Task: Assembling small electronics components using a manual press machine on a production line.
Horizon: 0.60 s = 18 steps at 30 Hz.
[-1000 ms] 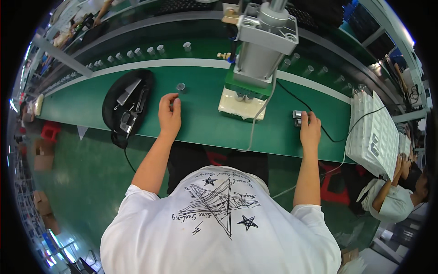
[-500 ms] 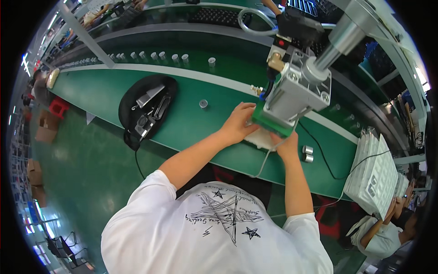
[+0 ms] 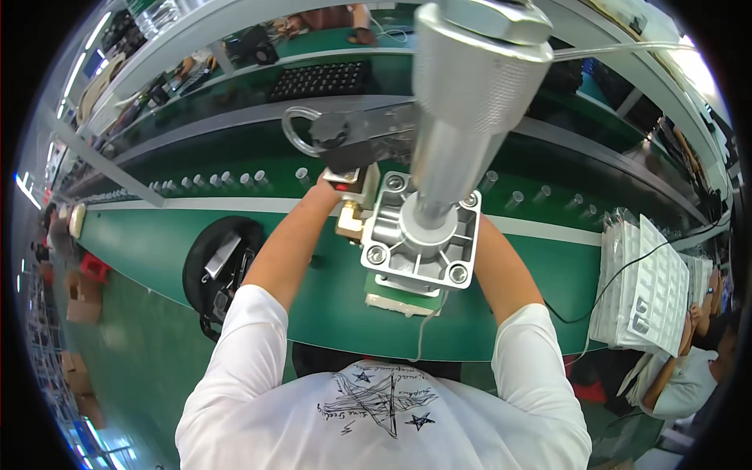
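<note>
Both arms reach forward past a silver pneumatic press (image 3: 419, 235). My left hand (image 3: 323, 190) shows only at its wrist edge; its fingers are hidden behind the press's valve block (image 3: 356, 188). The right forearm (image 3: 501, 266) passes behind the cylinder, which covers my right hand entirely. Under the press sits a green block (image 3: 401, 296) on a pale, rough-edged base (image 3: 388, 307). A black pouch (image 3: 200, 262) holding metal parts lies left of the left forearm.
Small clear cups (image 3: 244, 179) stand in a row on the green belt beyond the bench's pale rail (image 3: 521, 226). Stacked white trays (image 3: 654, 294) stand at the bench's right end, near a seated co-worker (image 3: 681, 376). A thin cable crosses the right side.
Both hands have left the pale base under the press and reached farther forward. The view has shifted, with the press now nearer the middle.
</note>
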{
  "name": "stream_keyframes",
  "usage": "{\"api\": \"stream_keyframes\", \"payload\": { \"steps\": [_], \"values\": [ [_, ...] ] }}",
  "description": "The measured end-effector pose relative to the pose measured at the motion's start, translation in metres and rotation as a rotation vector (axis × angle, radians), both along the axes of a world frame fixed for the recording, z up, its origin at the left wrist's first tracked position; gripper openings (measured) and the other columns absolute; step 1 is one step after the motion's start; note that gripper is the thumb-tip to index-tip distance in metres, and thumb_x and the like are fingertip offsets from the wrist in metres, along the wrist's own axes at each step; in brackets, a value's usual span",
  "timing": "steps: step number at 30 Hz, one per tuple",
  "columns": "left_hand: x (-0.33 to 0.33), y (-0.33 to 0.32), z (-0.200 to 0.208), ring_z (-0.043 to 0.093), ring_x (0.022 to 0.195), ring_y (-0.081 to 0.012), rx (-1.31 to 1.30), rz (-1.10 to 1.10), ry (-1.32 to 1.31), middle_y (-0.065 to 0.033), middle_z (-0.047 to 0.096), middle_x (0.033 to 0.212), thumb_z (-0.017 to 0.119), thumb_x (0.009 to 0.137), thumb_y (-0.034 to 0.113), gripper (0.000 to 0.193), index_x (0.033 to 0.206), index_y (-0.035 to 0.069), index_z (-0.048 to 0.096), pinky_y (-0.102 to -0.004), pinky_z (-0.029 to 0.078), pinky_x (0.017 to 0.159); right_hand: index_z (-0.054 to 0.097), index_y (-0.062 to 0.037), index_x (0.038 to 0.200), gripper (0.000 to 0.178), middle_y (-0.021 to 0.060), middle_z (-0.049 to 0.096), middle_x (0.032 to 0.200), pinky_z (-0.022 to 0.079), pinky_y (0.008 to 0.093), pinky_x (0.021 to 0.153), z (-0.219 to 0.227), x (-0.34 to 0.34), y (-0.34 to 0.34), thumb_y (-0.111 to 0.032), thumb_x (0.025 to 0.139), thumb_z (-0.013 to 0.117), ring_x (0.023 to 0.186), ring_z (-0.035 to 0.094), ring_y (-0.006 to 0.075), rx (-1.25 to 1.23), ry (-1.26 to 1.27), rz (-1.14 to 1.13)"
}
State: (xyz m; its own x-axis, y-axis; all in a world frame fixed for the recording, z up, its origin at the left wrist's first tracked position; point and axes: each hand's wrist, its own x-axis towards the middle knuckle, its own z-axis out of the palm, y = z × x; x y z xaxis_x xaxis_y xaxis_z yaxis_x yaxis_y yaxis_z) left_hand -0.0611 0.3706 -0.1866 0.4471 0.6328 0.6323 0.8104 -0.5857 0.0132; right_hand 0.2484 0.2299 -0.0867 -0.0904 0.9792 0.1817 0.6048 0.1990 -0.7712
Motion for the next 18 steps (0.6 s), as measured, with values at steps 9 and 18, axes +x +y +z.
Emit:
{"api": "stream_keyframes", "payload": {
  "steps": [9,18],
  "values": [
    [-0.002,-0.088,0.076,0.062,0.106,-0.0393,-0.586,0.133,-0.280,-0.0182,0.065,0.116,0.069,0.081,0.026,0.052,0.127,0.010,0.053,-0.0436,0.050,0.088,0.064,-0.0134,0.112,0.029,0.0149,0.062,0.100,0.052,0.0470,0.079,0.035,0.074,-0.062,-0.022,0.085,0.062,0.092,0.062,0.0354,-0.070,-0.570,-0.088],
    [0.010,-0.238,0.213,0.059,0.099,-0.0397,-0.659,0.143,-0.430,-0.0155,0.058,0.115,0.053,0.095,0.013,0.018,0.110,0.003,0.056,-0.0452,0.049,0.081,0.067,-0.0087,0.109,0.030,0.0153,0.068,0.100,0.051,0.0448,0.083,0.049,0.105,-0.019,-0.018,0.080,0.066,0.097,0.062,0.0374,0.106,-0.622,-0.331]
  ]
}}
